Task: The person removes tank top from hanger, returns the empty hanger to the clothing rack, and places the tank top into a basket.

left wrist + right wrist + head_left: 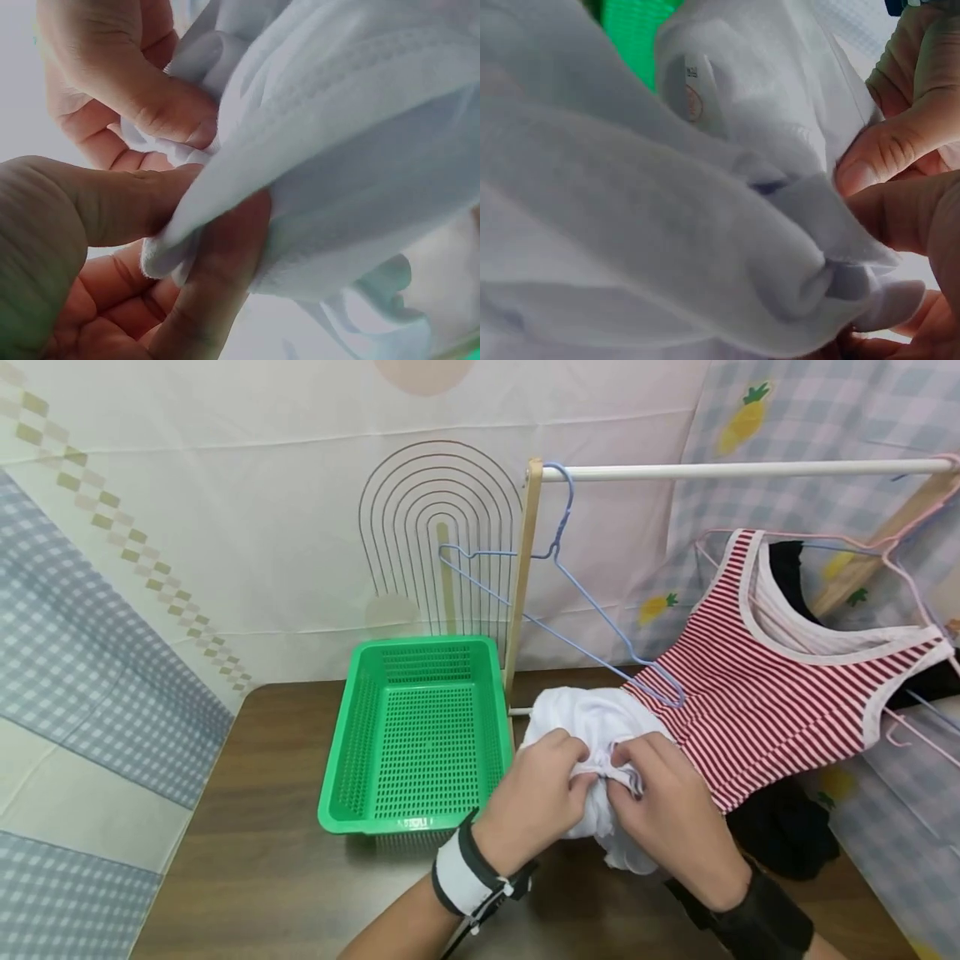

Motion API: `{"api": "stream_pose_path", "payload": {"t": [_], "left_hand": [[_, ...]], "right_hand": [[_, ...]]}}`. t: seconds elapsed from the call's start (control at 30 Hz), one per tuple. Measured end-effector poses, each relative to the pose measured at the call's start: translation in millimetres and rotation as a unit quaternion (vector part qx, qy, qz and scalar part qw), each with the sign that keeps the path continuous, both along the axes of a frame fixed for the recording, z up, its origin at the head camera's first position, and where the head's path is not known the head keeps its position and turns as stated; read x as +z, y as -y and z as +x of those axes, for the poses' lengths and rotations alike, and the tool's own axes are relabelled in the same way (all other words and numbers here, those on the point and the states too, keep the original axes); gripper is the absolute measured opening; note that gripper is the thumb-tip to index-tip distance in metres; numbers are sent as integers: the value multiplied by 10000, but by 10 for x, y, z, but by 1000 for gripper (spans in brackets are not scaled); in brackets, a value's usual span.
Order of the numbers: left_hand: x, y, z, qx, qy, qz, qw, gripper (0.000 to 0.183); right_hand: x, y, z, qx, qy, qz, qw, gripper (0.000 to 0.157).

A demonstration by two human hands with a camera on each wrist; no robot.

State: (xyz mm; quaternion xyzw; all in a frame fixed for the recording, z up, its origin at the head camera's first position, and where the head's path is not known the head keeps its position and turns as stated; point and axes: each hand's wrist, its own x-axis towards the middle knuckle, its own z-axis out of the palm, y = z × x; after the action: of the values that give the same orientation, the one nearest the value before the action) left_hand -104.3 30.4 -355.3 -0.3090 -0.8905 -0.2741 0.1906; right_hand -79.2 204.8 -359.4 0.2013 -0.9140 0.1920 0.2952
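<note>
Both hands hold a bunched white garment [592, 714] in front of the clothes rack. My left hand [536, 797] pinches its hem between thumb and fingers. Close beside it, my right hand [667, 810] pinches another part of the edge, thumb toward the left hand. A stitched hem [352, 82] runs across the left wrist view, and the cloth opens in a fold below it. In the right wrist view a small printed label [696, 94] shows on the cloth. Folds hide some fingertips. What kind of garment it is cannot be told.
An empty blue hanger [557, 550] hooks over the rack's white rod [735, 470], just beyond the garment. A red-striped tank top [780, 677] hangs from a pink hanger at right, with black cloth [787, 831] below. The green basket [339, 735] stands left on the brown table [247, 860].
</note>
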Motion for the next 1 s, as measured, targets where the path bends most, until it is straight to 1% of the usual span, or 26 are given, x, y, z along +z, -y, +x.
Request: {"api": "stream_pose_path", "payload": {"t": [0.07, 0.2, 0.43, 0.6, 0.73, 0.87, 0.93, 1.0], "left_hand": [[85, 97, 4, 84, -133, 180, 9997, 11], [229, 293, -3, 254, -347, 529, 9977, 11], [456, 628, -31, 597, -522, 961, 9922, 11], [594, 849, -79, 903, -630, 1180, 9869, 10], [685, 1011, -163, 1170, -743, 1214, 9829, 9], [683, 1137, -282, 1370, -799, 1147, 9807, 10], [639, 1197, -379, 1477, -799, 1042, 9803, 10], [567, 1270, -500, 1595, -770, 910, 9800, 9]], "right_hand": [[91, 84, -51, 196, -130, -81, 9997, 19], [275, 267, -160, 487, -214, -163, 9984, 15], [577, 620, -356, 958, -273, -267, 9947, 10], [711, 870, -551, 1464, -528, -572, 9862, 8], [774, 1049, -770, 1865, -689, -796, 9768, 9], [738, 1208, -982, 2061, -676, -1009, 9710, 9], [675, 1287, -1099, 2076, -606, -1081, 9703, 9], [589, 1371, -1236, 2073, -456, -1138, 9706, 9]]}}
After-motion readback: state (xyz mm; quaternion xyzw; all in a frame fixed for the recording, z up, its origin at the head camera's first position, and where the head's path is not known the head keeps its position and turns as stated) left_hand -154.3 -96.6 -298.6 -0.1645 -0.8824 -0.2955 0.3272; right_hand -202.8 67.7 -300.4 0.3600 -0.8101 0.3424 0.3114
